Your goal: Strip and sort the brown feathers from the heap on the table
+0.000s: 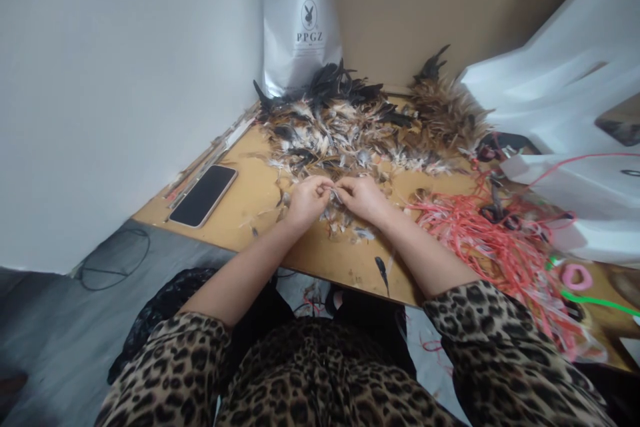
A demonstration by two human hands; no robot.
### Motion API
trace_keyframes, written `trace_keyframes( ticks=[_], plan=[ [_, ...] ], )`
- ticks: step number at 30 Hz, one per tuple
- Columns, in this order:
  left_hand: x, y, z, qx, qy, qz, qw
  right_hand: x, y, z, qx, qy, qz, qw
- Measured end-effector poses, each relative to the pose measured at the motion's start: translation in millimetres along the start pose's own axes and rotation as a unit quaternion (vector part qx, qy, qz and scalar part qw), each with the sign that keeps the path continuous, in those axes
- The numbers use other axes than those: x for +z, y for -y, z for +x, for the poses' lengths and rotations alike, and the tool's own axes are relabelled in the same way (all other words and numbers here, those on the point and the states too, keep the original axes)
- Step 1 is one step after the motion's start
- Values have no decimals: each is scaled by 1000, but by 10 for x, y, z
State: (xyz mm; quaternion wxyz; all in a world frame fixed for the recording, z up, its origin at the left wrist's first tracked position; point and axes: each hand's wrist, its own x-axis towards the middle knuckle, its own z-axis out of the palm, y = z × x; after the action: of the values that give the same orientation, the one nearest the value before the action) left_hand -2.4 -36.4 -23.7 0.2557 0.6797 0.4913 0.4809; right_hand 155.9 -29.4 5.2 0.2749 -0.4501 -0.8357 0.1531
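Observation:
My left hand [311,199] and my right hand [363,199] meet over the near part of the wooden table, fingertips almost touching. Both are closed in a pinch around something small and pale, too small to name. Just below my fingers lie loose grey and white feathers [343,219]. Beyond my hands spreads a large pile of feathers [330,130], mixed white, brown and black. A brown bunch of feathers [447,113] stands up at its right end.
A phone [204,195] lies at the table's left edge. To the right is a tangle of pink-red ribbon strips [480,233], beside white bags [555,93] and a pink ring [577,277]. A silvery printed bag [303,20] stands behind the feathers. A single dark feather [382,272] lies near the front edge.

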Motion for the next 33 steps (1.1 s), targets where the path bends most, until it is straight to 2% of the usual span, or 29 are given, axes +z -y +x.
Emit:
trace_keyframes(
  ticks=[3,6,9,12,19,23,33],
  plan=[
    [7,22,-2,13,-18,31,999,-4,15,3,13,-8,36,999],
    [-9,21,0,48,-33,45,997,1,-5,21,58,10,151,987],
    [-31,-6,-6,103,-40,63,992,7,-56,52,123,50,303,944],
    [-42,-38,-14,148,-33,82,985,-24,-97,74,154,72,380,909],
    [-42,-54,-12,170,-17,96,981,-109,-139,83,170,121,425,881],
    [-37,-41,-11,161,-11,82,983,-104,-173,87,157,132,434,877],
    [-3,-22,-14,101,-26,33,994,-55,-60,72,172,59,413,893]
  ],
)
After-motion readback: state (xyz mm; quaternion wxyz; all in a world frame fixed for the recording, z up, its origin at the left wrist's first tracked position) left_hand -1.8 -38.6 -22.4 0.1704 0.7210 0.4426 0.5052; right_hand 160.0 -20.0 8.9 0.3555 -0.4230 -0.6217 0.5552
